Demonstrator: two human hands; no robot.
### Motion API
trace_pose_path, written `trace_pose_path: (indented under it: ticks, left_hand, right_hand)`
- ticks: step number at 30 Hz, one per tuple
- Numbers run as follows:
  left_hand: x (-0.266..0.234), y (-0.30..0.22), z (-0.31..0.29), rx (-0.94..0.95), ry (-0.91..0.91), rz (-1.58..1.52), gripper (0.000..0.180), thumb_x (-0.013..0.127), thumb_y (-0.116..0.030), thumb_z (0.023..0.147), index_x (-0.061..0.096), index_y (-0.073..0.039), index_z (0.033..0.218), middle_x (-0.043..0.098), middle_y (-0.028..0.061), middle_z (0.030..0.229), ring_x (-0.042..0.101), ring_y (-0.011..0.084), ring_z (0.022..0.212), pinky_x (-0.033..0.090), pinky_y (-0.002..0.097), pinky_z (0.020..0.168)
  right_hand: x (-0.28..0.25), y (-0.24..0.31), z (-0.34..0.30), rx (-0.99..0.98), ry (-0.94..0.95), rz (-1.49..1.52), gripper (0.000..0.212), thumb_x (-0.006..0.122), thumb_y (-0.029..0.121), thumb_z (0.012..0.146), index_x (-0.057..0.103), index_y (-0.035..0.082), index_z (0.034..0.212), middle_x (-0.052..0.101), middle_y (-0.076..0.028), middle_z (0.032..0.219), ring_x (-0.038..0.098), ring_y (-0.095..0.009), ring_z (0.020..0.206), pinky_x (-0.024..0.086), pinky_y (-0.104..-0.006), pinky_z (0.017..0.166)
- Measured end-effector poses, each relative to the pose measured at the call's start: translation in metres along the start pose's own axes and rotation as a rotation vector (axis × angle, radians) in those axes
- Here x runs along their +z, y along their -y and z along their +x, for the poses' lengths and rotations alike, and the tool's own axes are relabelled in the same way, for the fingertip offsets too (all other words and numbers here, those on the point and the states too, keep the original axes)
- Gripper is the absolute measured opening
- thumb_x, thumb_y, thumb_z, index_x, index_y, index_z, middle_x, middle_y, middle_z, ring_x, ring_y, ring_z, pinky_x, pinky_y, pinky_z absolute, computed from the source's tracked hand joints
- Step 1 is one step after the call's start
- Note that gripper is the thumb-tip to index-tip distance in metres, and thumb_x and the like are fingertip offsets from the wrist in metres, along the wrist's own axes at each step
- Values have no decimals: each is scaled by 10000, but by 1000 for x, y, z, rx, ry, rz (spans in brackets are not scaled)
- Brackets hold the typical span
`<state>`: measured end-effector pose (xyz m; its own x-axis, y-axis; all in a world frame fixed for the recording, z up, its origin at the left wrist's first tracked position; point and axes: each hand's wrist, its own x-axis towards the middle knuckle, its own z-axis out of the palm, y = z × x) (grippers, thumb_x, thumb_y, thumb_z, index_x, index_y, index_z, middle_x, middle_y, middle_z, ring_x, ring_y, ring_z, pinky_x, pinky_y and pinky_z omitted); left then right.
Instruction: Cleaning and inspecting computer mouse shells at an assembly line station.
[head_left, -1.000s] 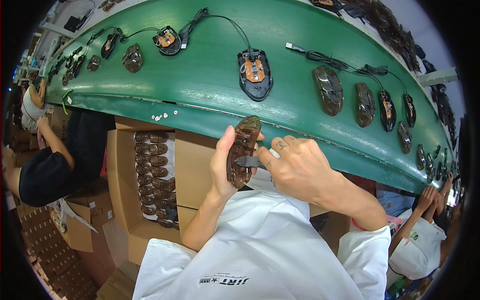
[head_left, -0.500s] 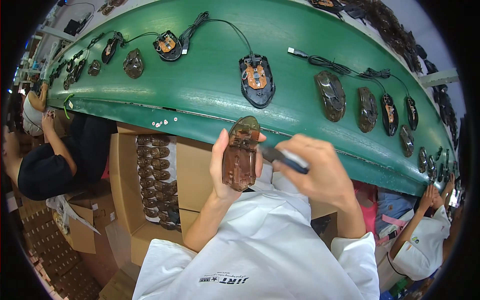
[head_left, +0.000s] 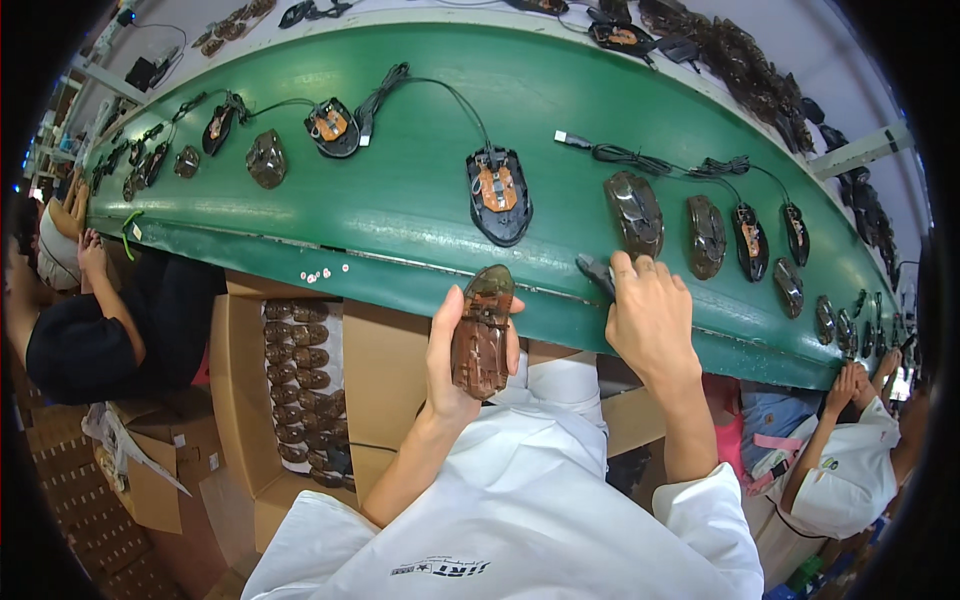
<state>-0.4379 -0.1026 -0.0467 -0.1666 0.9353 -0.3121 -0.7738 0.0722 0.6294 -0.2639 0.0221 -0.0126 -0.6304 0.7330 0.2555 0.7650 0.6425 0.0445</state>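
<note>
My left hand (head_left: 447, 370) is wrapped round a translucent brown computer mouse shell (head_left: 482, 345), held upright with its hollow inside showing. Over the belt's near edge, my right hand (head_left: 650, 315) is closed round a small dark hand tool (head_left: 597, 275); its exact kind is hard to make out. The fingertips of that hand reach the near end of another brown mouse shell (head_left: 634, 212) lying on the belt; whether they grip it I cannot tell. Left of that shell lies an open black mouse base (head_left: 498, 205) with an orange circuit board, its cable running back.
The green conveyor belt (head_left: 400, 190) carries several more mouse bases and shells. An open cardboard box (head_left: 235, 400) at my left holds rows of brown shells. Co-workers sit at both sides, one in a dark shirt (head_left: 85, 345). Small pale round pieces (head_left: 318, 275) lie near the belt's edge.
My right hand has drawn away from the held shell with the tool, moving right to a shell on the belt. My left hand keeps its shell, slightly lower in view.
</note>
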Motion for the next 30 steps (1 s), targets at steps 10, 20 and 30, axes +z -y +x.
trace_pose_path:
  ticks: [10, 20, 30]
  left_hand:
    - [-35, -15, -7, 217, 12, 81, 682, 323, -537, 995, 586, 56, 1207, 611, 92, 658, 497, 118, 482, 353, 238, 457]
    - [-73, -63, -42, 439, -473, 264, 634, 380, -539, 991, 646, 22, 1117, 573, 70, 590, 448, 110, 436, 319, 213, 423]
    - [-164, -177, -58, 592, -931, 551, 527, 557, -546, 958, 580, -24, 1027, 577, 51, 613, 404, 91, 378, 308, 219, 372]
  right_hand:
    - [17, 0, -31, 168, -38, 124, 411, 697, 24, 652, 615, 67, 1053, 560, -108, 897, 540, -281, 766, 432, -370, 680]
    - [11, 8, -28, 213, -135, 830, 328, 669, -16, 718, 660, 27, 1043, 611, -97, 891, 547, -232, 722, 440, -285, 665]
    - [24, 119, -35, 430, 532, 2500, 211, 625, 27, 775, 608, -18, 980, 596, -95, 815, 509, -145, 665, 406, -251, 624]
